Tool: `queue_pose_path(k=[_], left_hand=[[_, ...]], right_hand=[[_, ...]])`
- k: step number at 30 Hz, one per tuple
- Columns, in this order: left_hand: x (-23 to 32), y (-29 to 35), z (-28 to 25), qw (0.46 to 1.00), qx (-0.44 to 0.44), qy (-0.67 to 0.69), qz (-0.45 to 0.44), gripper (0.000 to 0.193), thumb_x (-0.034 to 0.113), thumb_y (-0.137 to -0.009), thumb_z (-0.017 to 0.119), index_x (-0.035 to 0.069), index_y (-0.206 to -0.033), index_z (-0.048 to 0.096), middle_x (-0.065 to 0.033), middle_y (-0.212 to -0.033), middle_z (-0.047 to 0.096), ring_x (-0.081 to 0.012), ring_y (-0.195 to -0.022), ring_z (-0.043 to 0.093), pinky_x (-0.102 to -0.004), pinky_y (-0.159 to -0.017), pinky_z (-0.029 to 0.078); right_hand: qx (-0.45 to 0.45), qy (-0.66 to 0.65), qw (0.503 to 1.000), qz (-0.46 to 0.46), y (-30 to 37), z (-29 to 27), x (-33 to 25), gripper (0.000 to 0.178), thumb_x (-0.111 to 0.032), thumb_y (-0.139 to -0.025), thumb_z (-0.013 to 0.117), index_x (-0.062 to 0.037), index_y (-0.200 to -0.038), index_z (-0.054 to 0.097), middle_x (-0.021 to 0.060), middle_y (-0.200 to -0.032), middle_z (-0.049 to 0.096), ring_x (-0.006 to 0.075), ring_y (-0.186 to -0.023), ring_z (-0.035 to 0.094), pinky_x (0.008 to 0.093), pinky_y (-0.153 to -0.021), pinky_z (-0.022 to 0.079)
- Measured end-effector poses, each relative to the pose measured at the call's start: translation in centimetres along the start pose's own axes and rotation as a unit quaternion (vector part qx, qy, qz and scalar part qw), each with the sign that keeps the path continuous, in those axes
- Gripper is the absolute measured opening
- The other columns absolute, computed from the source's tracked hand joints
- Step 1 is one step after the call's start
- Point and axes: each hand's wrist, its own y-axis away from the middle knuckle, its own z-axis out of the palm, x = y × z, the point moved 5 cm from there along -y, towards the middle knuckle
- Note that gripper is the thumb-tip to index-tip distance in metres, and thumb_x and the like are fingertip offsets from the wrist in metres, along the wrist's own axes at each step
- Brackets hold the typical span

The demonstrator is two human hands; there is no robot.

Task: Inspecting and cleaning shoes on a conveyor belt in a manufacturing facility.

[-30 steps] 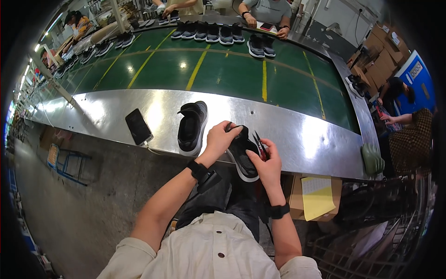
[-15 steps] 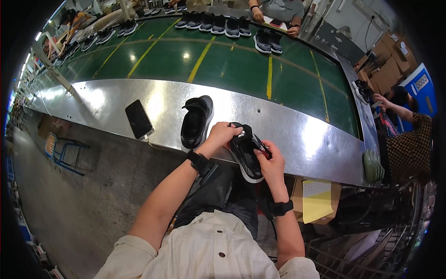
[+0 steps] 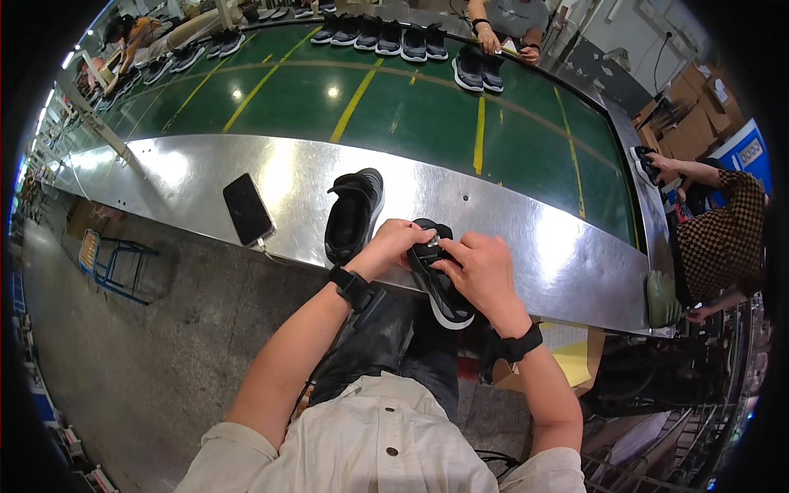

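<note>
A dark sneaker (image 3: 441, 292) with a white sole is tilted over the metal edge in front of me. My left hand (image 3: 400, 239) grips it at the upper end, thumb on the tongue. Close by, my right hand (image 3: 481, 267) is closed, its fingertips pinching over the shoe's opening. A small shiny, pale bit lies between the two hands' fingertips; what exactly the right fingers hold is hidden. Left of my hands, a second dark sneaker (image 3: 350, 220) stands on the metal ledge, its tongue raised.
A phone (image 3: 248, 209) with a cable lies on the metal ledge (image 3: 559, 246). Beyond runs a green conveyor belt (image 3: 427, 115) with a row of sneakers (image 3: 386, 39) and a pair (image 3: 478, 70). Co-workers sit opposite and at right, near a green object (image 3: 662, 300). A stool (image 3: 115, 263) stands left.
My right hand has moved from the shoe's side to its tongue, beside my left fingers. The dark, red-marked tool seen in it earlier is hidden now. At right, a co-worker reaches to a shoe.
</note>
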Motion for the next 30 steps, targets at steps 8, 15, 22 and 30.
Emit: queue_pose_path(k=[8, 15, 22, 30], left_hand=[[-1.4, -1.5, 1.2, 0.998, -0.018, 0.009, 0.065, 0.028, 0.030, -0.080, 0.066, 0.006, -0.069, 0.056, 0.0010, -0.062, 0.053, -0.0098, -0.052, 0.049, -0.0282, -0.045, 0.041], [8.2, -1.9, -1.8, 0.916, 0.083, -0.314, 0.237, 0.029, 0.031, -0.077, 0.065, 0.003, -0.087, 0.064, -0.0094, -0.069, 0.064, -0.0183, -0.059, 0.063, -0.0305, -0.054, 0.048], [9.9, 2.1, -0.4, 0.785, 0.185, -0.399, 0.436, 0.051, 0.018, -0.074, 0.069, 0.001, -0.117, 0.050, -0.0187, -0.110, 0.057, -0.0334, -0.103, 0.053, -0.0378, -0.086, 0.042], [-1.1, 2.6, -13.1, 0.926, 0.243, -0.098, 0.273, 0.055, 0.030, -0.090, 0.053, -0.002, -0.131, 0.036, -0.0176, -0.131, 0.042, -0.0259, -0.119, 0.041, -0.0325, -0.100, 0.030]], right_hand=[[0.033, -0.018, 0.999, 0.012, 0.7, 0.0, 1.5, 0.018, -0.025, -0.068, 0.071, -0.0116, -0.079, 0.066, 0.0055, -0.066, 0.054, 0.0242, -0.063, 0.056, 0.0369, -0.059, 0.040], [0.089, -0.009, 0.919, 0.385, 6.8, 1.3, 14.0, 0.029, -0.028, -0.080, 0.063, -0.0114, -0.103, 0.063, 0.0117, -0.080, 0.059, 0.0278, -0.075, 0.059, 0.0399, -0.068, 0.045], [0.141, 0.121, 0.947, 0.263, 10.1, 1.2, 13.6, 0.034, -0.015, -0.077, 0.060, -0.0079, -0.110, 0.059, 0.0144, -0.102, 0.059, 0.0324, -0.095, 0.055, 0.0419, -0.084, 0.044], [0.043, -0.073, 0.995, -0.059, 3.2, 2.8, 0.1, 0.042, -0.014, -0.063, 0.069, -0.0098, -0.103, 0.056, 0.0115, -0.090, 0.056, 0.0287, -0.084, 0.057, 0.0386, -0.073, 0.045]])
